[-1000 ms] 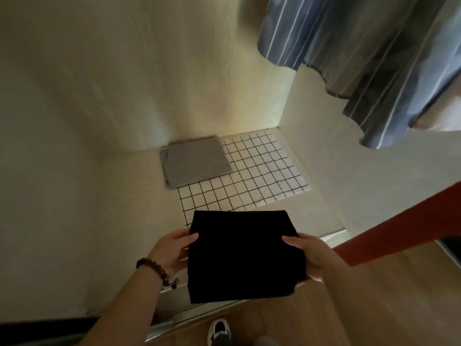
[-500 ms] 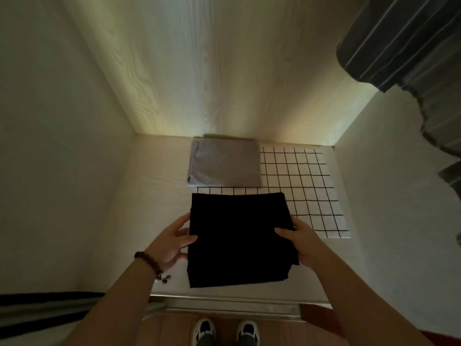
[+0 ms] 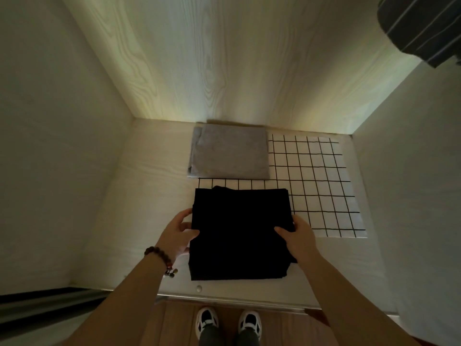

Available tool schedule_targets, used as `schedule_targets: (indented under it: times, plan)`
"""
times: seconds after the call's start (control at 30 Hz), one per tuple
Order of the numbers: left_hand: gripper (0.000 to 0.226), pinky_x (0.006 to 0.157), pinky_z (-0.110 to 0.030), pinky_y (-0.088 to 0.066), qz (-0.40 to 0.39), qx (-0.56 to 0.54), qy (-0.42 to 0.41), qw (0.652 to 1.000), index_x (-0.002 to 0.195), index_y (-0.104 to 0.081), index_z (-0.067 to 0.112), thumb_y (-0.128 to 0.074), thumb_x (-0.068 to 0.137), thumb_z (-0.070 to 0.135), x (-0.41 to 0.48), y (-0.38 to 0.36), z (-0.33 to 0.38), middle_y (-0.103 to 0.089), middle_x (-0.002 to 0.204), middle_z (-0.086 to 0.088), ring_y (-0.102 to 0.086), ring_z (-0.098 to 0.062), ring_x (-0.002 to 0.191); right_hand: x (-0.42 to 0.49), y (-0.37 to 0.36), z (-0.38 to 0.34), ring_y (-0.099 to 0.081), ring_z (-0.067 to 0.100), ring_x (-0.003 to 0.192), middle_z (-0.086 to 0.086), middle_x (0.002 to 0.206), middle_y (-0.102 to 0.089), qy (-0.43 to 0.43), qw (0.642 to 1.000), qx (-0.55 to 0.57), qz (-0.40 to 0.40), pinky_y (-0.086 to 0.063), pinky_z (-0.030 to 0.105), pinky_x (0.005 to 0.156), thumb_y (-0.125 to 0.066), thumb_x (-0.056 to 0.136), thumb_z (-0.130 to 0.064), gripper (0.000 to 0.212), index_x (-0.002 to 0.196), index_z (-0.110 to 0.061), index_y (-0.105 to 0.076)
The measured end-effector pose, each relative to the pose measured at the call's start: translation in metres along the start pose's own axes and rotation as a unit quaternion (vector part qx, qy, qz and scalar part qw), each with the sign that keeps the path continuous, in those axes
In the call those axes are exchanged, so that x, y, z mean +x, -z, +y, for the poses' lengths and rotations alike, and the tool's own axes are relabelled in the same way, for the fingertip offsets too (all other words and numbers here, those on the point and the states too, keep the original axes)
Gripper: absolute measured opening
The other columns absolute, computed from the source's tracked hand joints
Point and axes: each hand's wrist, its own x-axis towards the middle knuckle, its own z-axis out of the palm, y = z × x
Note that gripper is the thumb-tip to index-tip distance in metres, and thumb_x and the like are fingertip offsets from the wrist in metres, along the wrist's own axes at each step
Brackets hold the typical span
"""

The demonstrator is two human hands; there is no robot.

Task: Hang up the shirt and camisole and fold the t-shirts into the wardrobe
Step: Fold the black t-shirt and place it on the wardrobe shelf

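In the head view, a soft, square-folded black cotton t-shirt (image 3: 240,233) lay on the pale wooden wardrobe floor (image 3: 149,196), near the front edge. Its far part overlapped a white mat with a black grid pattern (image 3: 319,176).

The bundle looked light and limp. Judging by its layered edges, it would sag and slide open if lifted by one corner. The safest hold would be at both side edges together, fingers beneath and thumbs on top, so the folds are kept pressed flat.

That was how the hands sat. The left hand (image 3: 177,233), with a dark bead bracelet (image 3: 159,255) at the wrist, gripped the left edge with the thumb over the cloth. The right hand (image 3: 298,237) pinched the right edge in the same way. Whether the fingers lay fully underneath could not be told.

The shirt was uniformly black and matte, with no print showing. It was roughly square, with a small ridge of fabric poking out at the far edge and a slightly uneven near right corner.

Just beyond it, apart by a strip of mat, lay a flat folded grey t-shirt (image 3: 230,152) against the back wall. A dark striped shirt (image 3: 424,23) hung at the upper right. Black-and-white shoes (image 3: 207,320) showed on the wooden floor outside.
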Motion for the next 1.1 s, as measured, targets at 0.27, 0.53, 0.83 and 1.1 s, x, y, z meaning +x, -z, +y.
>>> schedule_targets:
  times: [0.27,0.53,0.83,1.1]
  plan:
    - [0.044,0.065,-0.034,-0.056,-0.063,-0.036,-0.032,0.997,0.132,-0.043,0.029,-0.054,0.094,0.01,0.004,0.008,-0.009,-0.068,0.117,0.005,-0.069,-0.017,0.089,0.001,0.008,-0.006,-0.065,0.023,0.1,0.002,0.112,-0.064,-0.086,0.983,0.138,-0.091,-0.054,0.045,0.089,-0.072,0.082,-0.021,0.045,0.123,-0.021,-0.053]
    - [0.061,0.083,-0.035,-0.055,0.01,0.097,-0.128,0.987,0.135,-0.041,0.032,-0.066,0.083,0.016,0.008,0.011,-0.017,-0.05,0.139,0.0,-0.064,-0.025,0.103,0.001,-0.001,-0.018,-0.06,0.02,0.098,0.006,0.114,-0.06,-0.024,1.0,0.008,-0.011,-0.05,0.025,0.075,-0.065,0.088,-0.016,0.042,0.126,-0.013,-0.049]
    - [0.054,0.118,-0.045,-0.017,0.166,0.609,-0.339,0.698,0.146,-0.03,0.011,-0.04,0.094,0.021,0.037,-0.057,-0.026,-0.027,0.155,-0.008,-0.018,-0.027,0.145,0.002,-0.095,-0.028,-0.028,0.023,0.142,0.005,0.149,-0.04,0.339,0.834,-0.435,0.028,-0.027,0.049,0.114,-0.035,0.097,-0.031,0.047,0.14,-0.015,-0.044]
    - [0.063,0.112,-0.047,-0.015,0.175,0.645,-0.243,0.703,0.147,-0.033,0.013,-0.009,0.1,0.048,0.053,-0.038,-0.049,-0.031,0.153,-0.006,-0.02,-0.022,0.144,0.014,-0.082,-0.003,-0.017,0.02,0.145,0.002,0.155,-0.028,0.272,0.811,-0.517,0.02,-0.011,0.046,0.115,-0.018,0.099,-0.054,0.062,0.148,-0.018,-0.03]
